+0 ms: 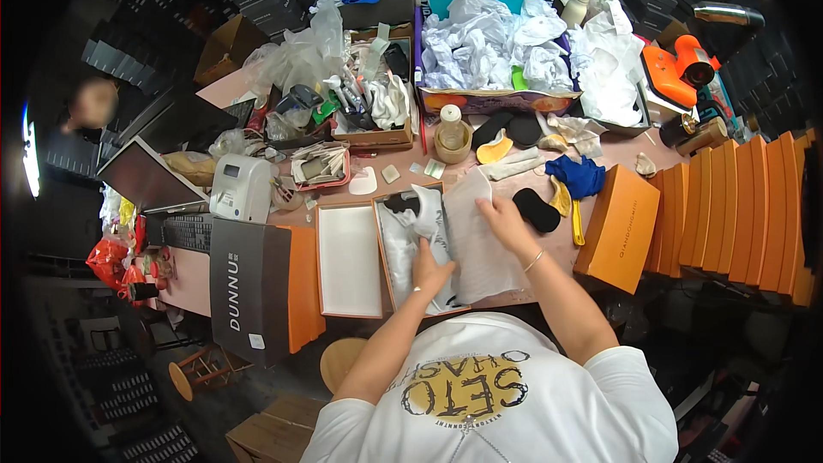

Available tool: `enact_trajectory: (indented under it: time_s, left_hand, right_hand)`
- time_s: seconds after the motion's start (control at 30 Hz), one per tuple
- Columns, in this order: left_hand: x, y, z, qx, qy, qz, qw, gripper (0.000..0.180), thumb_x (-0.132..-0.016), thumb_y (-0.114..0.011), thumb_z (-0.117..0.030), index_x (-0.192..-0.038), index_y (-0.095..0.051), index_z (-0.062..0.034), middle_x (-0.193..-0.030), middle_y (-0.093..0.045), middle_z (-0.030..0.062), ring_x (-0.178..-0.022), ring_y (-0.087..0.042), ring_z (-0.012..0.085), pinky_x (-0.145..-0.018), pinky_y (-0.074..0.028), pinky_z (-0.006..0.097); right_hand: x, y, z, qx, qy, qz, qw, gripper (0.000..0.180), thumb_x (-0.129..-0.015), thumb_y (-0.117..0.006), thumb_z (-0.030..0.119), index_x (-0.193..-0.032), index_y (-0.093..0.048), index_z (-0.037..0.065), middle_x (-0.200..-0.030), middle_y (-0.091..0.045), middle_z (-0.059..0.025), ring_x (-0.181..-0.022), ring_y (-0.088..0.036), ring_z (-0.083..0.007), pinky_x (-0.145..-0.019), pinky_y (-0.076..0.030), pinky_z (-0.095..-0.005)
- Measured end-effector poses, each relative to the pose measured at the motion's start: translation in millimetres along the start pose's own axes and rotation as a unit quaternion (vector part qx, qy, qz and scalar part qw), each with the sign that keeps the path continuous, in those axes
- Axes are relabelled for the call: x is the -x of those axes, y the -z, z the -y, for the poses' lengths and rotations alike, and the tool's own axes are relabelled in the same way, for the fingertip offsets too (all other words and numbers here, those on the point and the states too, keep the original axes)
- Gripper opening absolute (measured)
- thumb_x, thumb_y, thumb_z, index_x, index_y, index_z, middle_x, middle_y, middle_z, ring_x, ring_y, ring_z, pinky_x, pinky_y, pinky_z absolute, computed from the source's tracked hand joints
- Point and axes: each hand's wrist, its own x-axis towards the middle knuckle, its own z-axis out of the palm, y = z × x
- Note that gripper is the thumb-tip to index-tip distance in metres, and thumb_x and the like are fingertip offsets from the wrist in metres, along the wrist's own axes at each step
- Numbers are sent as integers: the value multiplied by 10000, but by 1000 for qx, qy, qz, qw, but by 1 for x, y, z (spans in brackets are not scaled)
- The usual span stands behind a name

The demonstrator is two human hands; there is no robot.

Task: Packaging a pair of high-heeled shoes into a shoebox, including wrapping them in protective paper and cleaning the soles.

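My right hand is closed on a translucent white packing sheet, which lies spread along the right side of an open shoebox. White tissue paper fills that box, with something dark showing at its far end. My left hand rests on the paper inside, thumb stretched away from the fingers. Its fingertips are partly lost against the wrapping, and what lies under the paper is hidden. Against the box's left side is a shallow box lid, white inside with an orange edge.
Orange boxes stand at the right, and a large grey and orange box at the left front. A label printer, a glass bottle, a black pad and blue cloth surround the work area. Crumpled paper fills a carton behind.
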Motion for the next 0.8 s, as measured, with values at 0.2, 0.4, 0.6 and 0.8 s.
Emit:
enact_trajectory:
  time_s: [0.2, 0.4, 0.6, 0.8]
  left_hand:
    - [-1, 10, -2, 439, 93, 104, 888, 519, -715, -690, -56, -1195, -505, 13, -1079, -625, 99, -961, -607, 194, -870, -479, 329]
    - [-5, -19, 21, 404, 95, 94, 905, 547, -696, -700, -113, -1195, -512, 5, -1040, -638, 136, -959, -607, 253, -872, -465, 344]
    - [6, -50, 24, 136, -4, -76, 988, 630, -685, -709, -228, -1204, -480, 46, -1068, -621, 186, -987, -603, 314, -878, -460, 372]
    - [-5, -10, 24, 246, 43, 90, 964, 711, -785, -683, -240, -1333, -361, 77, -1246, -494, 294, -1167, -480, 408, -1003, -368, 432]
  right_hand:
    - [-33, 22, 22, -211, -204, 167, 941, 254, -944, -540, 291, -1041, -612, 67, -823, -609, 0, -661, -528, -61, -566, -414, -203]
    - [-19, 42, -12, -339, -177, 164, 909, 310, -945, -527, 221, -1183, -571, 28, -1091, -627, -98, -841, -653, -193, -700, -541, -344]
    - [-8, -14, -87, 209, 60, 101, 971, 368, -825, -601, 204, -1100, -563, -38, -964, -633, -228, -997, -606, -379, -819, -489, -425]
    - [-11, -64, -146, 87, -14, 75, 993, 300, -835, -587, 202, -1038, -574, -19, -947, -633, -222, -949, -608, -371, -799, -483, -424]
